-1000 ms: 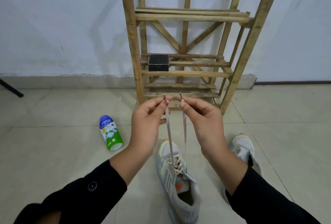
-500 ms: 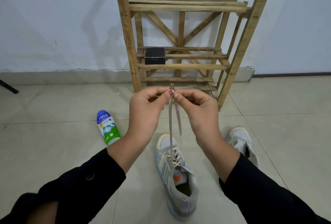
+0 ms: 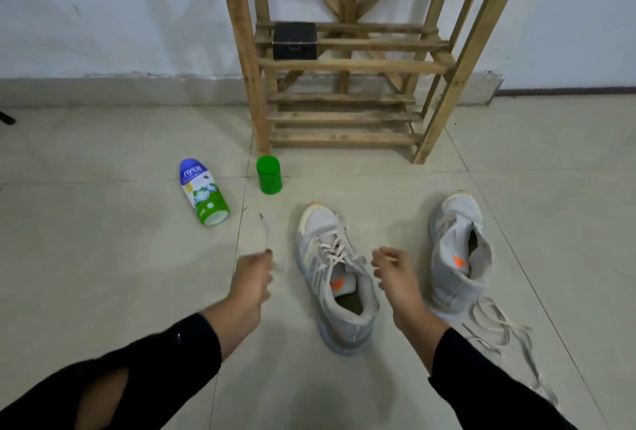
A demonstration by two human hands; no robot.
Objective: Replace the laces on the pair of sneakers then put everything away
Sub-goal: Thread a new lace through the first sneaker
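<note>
As the laced sneaker (image 3: 320, 233) lies on the floor (image 3: 103, 257) with its toe pointing away from me, I take it as my reference. Just left of it, the left hand (image 3: 253, 280) pinches one end of the lace (image 3: 265, 233) between thumb and fingertips, the tip sticking out beyond the hand. Just right of it hovers the right hand (image 3: 395, 275), fingers curled. Blur keeps me from telling whether it holds anything. Further right lies the second sneaker (image 3: 454, 223), and a loose lace (image 3: 506, 328) is tangled right of the reference heel. Beyond its toe stands a green cap (image 3: 269, 175), and further left a bottle (image 3: 203, 192) lies on its side. Behind them rises a wooden rack (image 3: 344, 66) carrying a black box (image 3: 295, 41).
</note>
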